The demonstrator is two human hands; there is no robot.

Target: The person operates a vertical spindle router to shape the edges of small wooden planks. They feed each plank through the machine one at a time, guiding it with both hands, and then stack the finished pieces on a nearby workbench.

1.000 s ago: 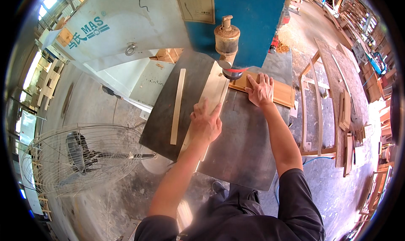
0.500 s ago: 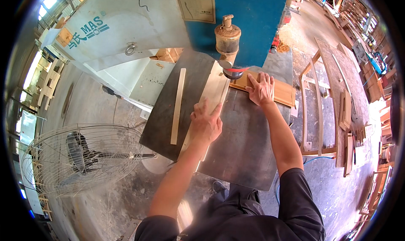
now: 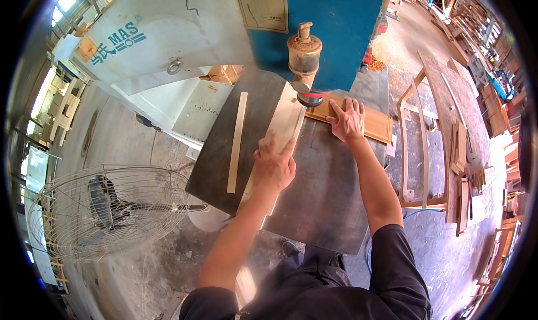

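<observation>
My left hand [image 3: 274, 166] lies flat, fingers spread, on the pale board [image 3: 282, 130], aiming it at the blade guide [image 3: 304, 54] at 12 o'clock. My right hand [image 3: 347, 120], open-palmed, steadies the orange block [image 3: 374, 124] as a side fence on the tabletop [image 3: 319, 196]. Neither grip closes round anything.

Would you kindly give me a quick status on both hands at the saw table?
Left hand flat on pale board. Right hand pressing orange-brown board beside blade guide. Thin strip lies apart, left.
</observation>
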